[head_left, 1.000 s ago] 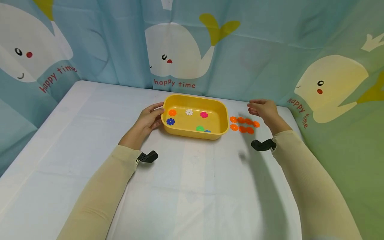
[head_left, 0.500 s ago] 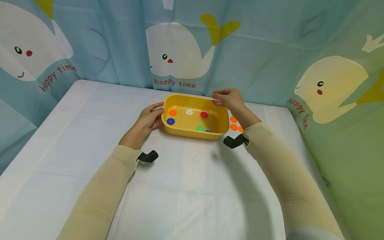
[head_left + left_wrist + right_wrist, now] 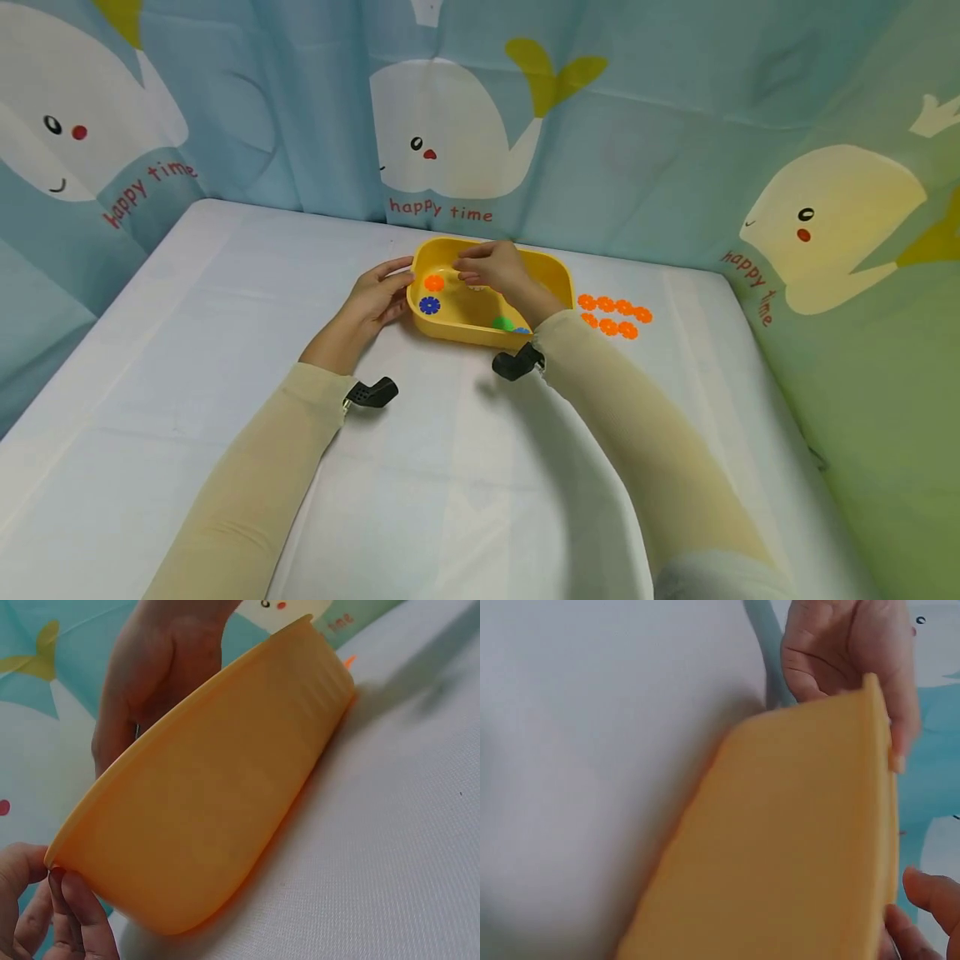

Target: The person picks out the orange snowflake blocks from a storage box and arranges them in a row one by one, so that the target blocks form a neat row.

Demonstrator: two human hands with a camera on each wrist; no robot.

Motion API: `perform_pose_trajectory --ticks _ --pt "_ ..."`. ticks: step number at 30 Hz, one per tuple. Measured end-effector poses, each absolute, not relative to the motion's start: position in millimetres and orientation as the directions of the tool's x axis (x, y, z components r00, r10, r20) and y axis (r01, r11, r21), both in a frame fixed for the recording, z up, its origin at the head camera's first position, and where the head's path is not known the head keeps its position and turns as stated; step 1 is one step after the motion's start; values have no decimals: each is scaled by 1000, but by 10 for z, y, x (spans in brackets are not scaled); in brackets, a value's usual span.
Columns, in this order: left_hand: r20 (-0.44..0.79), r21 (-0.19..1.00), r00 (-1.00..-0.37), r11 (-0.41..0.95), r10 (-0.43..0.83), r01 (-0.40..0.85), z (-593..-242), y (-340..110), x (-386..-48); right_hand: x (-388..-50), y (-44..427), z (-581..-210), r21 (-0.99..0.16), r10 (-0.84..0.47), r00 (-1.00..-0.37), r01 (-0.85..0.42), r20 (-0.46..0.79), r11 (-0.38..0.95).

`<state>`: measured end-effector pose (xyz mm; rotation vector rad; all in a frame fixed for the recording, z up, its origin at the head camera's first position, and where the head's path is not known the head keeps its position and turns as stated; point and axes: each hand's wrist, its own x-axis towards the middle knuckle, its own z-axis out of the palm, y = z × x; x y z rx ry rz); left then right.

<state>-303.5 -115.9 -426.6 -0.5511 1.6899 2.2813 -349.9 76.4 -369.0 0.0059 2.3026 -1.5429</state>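
Note:
In the head view, a yellow plastic basin (image 3: 465, 335) stands on the table. My left hand (image 3: 375, 296) grips its left end, and the left wrist view shows thumb and fingers (image 3: 84, 904) pinching the rim. Over the basin's interior is my right hand (image 3: 497, 268), thumb and fingers apart in the right wrist view, with nothing visible between them. Inside lie plastic snowflake discs: an orange disc (image 3: 434, 283), a blue disc (image 3: 430, 306) and a green disc (image 3: 502, 322). Another blue one shows only its edge. A white one is mostly covered by my right hand, and the pink one is hidden.
Several orange snowflake discs (image 3: 606, 305) lie in two rows on the table, right of the basin. A white cloth (image 3: 450, 467) covers the table. Behind and to the right hangs a whale-print curtain (image 3: 645, 167).
My right hand has travelled left from above the orange discs, past the basin's right end, to over its interior. My left hand and the basin have stayed put.

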Motion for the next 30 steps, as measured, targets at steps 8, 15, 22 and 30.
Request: perform_pose_trajectory --ticks 8,15,22,30 --pt "-445 858 -895 -293 -15 -422 -4282 -1151 -3037 -3511 596 -3939 -816 -188 -957 76 -221 573" --pt "-441 859 -898 -294 -4 -420 -4278 -1143 -3036 -3503 515 -4072 -773 -174 -968 28 -178 634" --pt "-436 859 -900 -301 -4 -415 -4273 -1149 -3036 -3512 453 -4141 -778 -149 -980 10 -132 628" --pt "-440 857 -898 -304 -14 -416 -4267 -1160 -3047 -3551 418 -4157 -794 -117 -982 48 -149 606"
